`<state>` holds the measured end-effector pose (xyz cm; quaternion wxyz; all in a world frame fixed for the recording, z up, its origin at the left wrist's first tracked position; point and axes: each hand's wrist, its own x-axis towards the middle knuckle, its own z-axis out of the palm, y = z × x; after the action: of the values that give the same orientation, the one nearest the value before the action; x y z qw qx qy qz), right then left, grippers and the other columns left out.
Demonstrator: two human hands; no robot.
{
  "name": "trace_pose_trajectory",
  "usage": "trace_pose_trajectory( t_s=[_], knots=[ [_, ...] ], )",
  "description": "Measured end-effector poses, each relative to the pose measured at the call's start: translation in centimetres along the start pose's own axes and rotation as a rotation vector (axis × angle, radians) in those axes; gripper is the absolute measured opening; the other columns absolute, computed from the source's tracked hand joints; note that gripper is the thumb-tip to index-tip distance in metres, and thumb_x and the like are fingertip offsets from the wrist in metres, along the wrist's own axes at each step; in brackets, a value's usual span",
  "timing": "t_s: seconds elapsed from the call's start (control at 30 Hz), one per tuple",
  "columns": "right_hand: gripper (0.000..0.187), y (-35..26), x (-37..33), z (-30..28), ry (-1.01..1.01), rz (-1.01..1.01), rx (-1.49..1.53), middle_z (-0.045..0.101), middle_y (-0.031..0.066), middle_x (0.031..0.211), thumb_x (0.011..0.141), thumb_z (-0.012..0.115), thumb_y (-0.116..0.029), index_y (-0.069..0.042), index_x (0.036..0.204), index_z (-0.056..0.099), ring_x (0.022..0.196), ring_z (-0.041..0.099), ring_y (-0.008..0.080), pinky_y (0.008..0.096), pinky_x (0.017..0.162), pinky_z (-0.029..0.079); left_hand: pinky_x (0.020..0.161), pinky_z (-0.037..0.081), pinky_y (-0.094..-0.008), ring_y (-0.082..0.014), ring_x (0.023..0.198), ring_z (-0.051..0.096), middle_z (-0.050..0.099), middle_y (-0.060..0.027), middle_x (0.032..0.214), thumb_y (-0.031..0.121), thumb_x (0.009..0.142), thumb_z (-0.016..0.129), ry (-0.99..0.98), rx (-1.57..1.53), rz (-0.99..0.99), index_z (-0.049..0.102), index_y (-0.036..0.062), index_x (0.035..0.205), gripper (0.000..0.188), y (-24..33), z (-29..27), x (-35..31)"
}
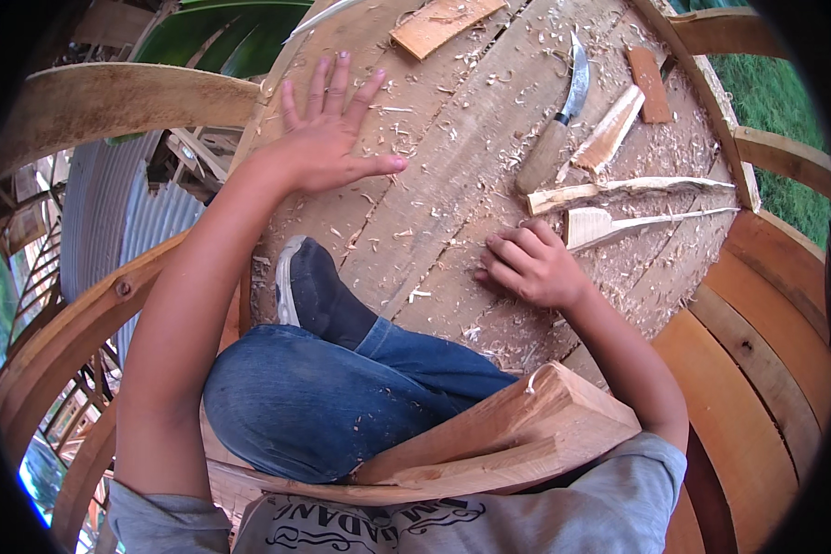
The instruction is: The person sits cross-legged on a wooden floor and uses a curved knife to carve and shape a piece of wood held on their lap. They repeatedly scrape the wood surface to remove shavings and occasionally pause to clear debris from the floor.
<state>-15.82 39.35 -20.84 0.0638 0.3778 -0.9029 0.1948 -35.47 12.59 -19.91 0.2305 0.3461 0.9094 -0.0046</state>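
Observation:
My left hand [328, 143] lies open on the wooden deck boards [415, 185], palm down with its fingers spread, holding nothing. My right hand [531, 263] rests on the boards with its fingers curled in; nothing sticks out of it, though its palm side is hidden. Just beyond it are a pale split wood piece with a long thin tail [591, 224] and a rough wood strip [609, 192]. Farther off lies a knife [547, 152] with a wooden handle and curved blade. A large carved wood block [526, 420] lies across my lap, touched by neither hand.
A tapered wood offcut [609, 129], a reddish flat piece [649, 85] and an orange-brown block [443, 23] lie at the far side. Shavings litter the boards. Curved wooden ribs [129, 102] and side planks [739, 369] surround me. My shoe [319, 286] rests between my hands.

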Motion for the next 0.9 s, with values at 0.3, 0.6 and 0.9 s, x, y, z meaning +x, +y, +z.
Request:
trace_pose_trajectory(
  t_s=[0.3, 0.6, 0.9],
  knots=[
    [0.032, 0.3, 0.6, -0.2, 0.060, 0.011, -0.028, 0.043, -0.0003, 0.065, 0.076, 0.075, -0.022, -0.011, 0.064, 0.048, 0.060, 0.048, 0.0152, 0.0286, 0.051, 0.038, 0.108, -0.015, -0.0618, -0.0369, 0.144, -0.020, -0.016, -0.0233, 0.157, 0.087, 0.073, 0.043, -0.019, 0.014, -0.013, 0.000, 0.0230, 0.155, 0.113, -0.3, -0.2, -0.1],
    [0.042, 0.4, -0.6, -4.1, 0.146, 0.197, 0.015, 0.039, 0.0002, 0.060, 0.074, 0.078, -0.021, -0.011, 0.058, 0.041, 0.054, 0.047, 0.0149, 0.0297, 0.041, 0.037, 0.108, -0.015, -0.0610, -0.0356, 0.144, -0.021, -0.017, -0.0222, 0.157, 0.083, 0.075, 0.045, -0.111, -0.007, -0.028, -0.001, 0.0219, 0.154, 0.110, 0.1, -1.0, 0.3],
    [0.026, 5.6, -3.1, -20.6, 0.991, 0.306, -0.481, 0.055, 0.0040, 0.061, 0.087, 0.070, -0.010, -0.001, 0.066, 0.057, 0.052, 0.050, 0.0168, 0.0283, 0.048, 0.041, 0.108, -0.015, -0.0611, -0.0368, 0.144, -0.023, -0.020, -0.0227, 0.156, 0.074, 0.076, 0.056, -0.197, -0.002, -0.075, -0.004, 0.0204, 0.154, 0.112, 0.8, -2.2, 0.2]
  ],
)
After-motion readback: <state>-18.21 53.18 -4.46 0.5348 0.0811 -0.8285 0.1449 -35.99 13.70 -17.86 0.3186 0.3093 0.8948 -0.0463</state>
